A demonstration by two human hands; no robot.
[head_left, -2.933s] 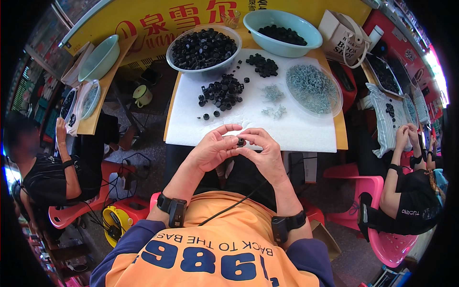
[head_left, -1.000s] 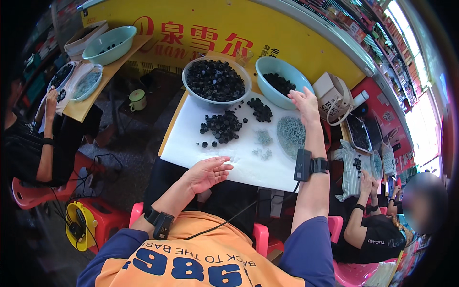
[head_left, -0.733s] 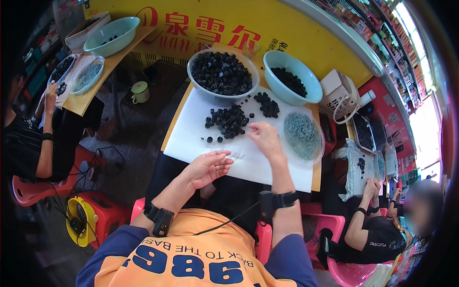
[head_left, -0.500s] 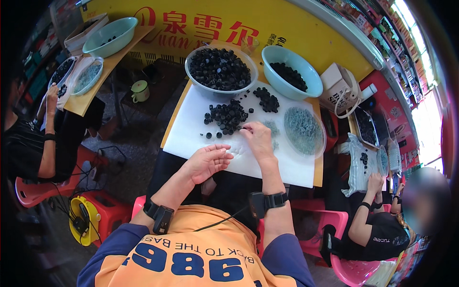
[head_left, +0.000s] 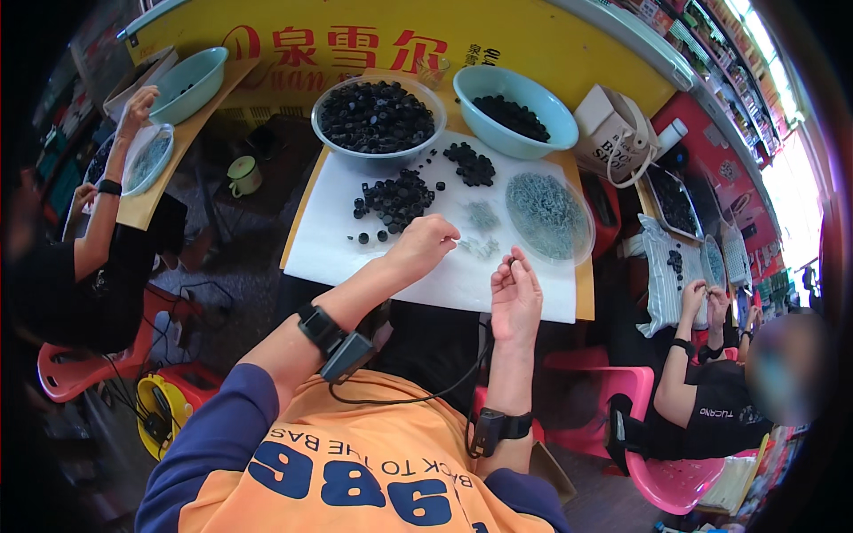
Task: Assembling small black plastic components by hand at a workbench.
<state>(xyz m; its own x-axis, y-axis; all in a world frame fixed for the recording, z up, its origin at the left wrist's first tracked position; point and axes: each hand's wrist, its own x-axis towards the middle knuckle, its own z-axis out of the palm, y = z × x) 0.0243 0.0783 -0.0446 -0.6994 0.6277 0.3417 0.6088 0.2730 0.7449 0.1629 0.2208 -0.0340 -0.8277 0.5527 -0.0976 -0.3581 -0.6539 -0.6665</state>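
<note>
My left hand (head_left: 425, 246) is pinched closed over the white sheet (head_left: 333, 209), beside a small heap of clear little pieces (head_left: 481, 248). Whatever its fingertips hold is too small to make out. Palm up near the sheet's front right, my right hand (head_left: 517, 298) pinches a small black cap between thumb and fingers. Beyond my left hand lies a loose pile of black caps (head_left: 395, 199). A smaller cluster of black parts (head_left: 469, 165) sits farther back. To the right, a clear round tray (head_left: 590, 246) holds many pale, bluish-clear pieces.
A clear bowl (head_left: 318, 133) full of black caps and a light-blue basin (head_left: 569, 142) with black parts stand at the back. A beige basket (head_left: 611, 133) is right of them. People work at side tables; a green mug (head_left: 245, 176) stands left on a low surface.
My left hand has moved right, to the clear pieces. My right hand has left the pile of caps, drawn back toward me and turned palm up with a cap. The view has shifted slightly.
</note>
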